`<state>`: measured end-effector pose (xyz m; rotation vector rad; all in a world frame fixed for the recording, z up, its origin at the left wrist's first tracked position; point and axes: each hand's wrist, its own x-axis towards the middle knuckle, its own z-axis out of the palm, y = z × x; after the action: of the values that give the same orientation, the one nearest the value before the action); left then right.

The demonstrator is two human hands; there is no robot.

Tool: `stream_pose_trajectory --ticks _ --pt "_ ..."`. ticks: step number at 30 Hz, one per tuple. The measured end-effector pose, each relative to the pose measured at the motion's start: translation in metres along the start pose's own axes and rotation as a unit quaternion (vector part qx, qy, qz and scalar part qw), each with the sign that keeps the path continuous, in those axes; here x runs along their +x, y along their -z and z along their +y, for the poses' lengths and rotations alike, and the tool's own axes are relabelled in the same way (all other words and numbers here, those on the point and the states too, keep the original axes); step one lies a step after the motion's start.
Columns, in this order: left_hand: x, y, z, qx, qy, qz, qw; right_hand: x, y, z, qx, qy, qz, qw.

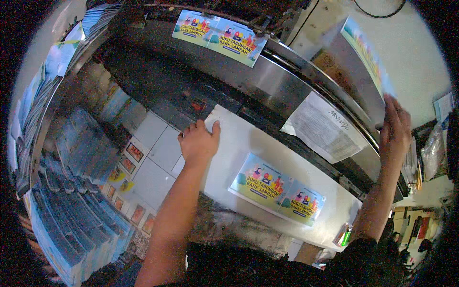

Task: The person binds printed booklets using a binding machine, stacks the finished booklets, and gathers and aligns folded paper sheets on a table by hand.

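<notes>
My left hand rests over the left end of a white board, thumb apart from the fingers, with nothing seen in it. Raised at the right, my right hand pinches the lower end of a colourful printed sheet, which is tilted and blurred. On the board between my arms lies a similar sheet, blue and green with cartoon figures and the same cover design printed twice. Another such sheet lies on the metal machine at the top.
A crumpled white paper hangs on the machine's metal front. Tall stacks of bluish printed sheets stand at the lower left, with more sheets along the upper left. A green lighter lies at the board's right end.
</notes>
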<state>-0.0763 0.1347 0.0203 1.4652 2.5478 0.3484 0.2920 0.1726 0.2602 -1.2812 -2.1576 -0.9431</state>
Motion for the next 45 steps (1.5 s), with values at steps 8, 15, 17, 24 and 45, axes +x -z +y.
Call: stream_pose_trajectory --ticks 8,15,17,24,45 --pt "0.002 -0.004 0.002 -0.011 -0.018 0.009 1.0 -0.056 -0.097 -0.028 0.054 0.029 -0.204 0.977" --pt "0.002 0.0 -0.005 -0.013 -0.004 0.0 1.0 -0.147 -0.021 -0.118 0.292 0.078 -0.499 0.812" --pt "0.0 -0.004 -0.001 -0.012 -0.006 0.021 1.0 -0.165 -0.006 -0.134 0.293 0.102 -0.49 0.814" --pt "0.002 -0.001 0.002 -0.01 -0.01 0.03 0.999 -0.158 -0.002 -0.134 0.312 0.07 -0.545 0.775" --pt "0.0 -0.01 0.0 -0.025 -0.028 0.102 0.994 0.001 -0.11 0.003 0.019 0.038 -0.083 0.996"
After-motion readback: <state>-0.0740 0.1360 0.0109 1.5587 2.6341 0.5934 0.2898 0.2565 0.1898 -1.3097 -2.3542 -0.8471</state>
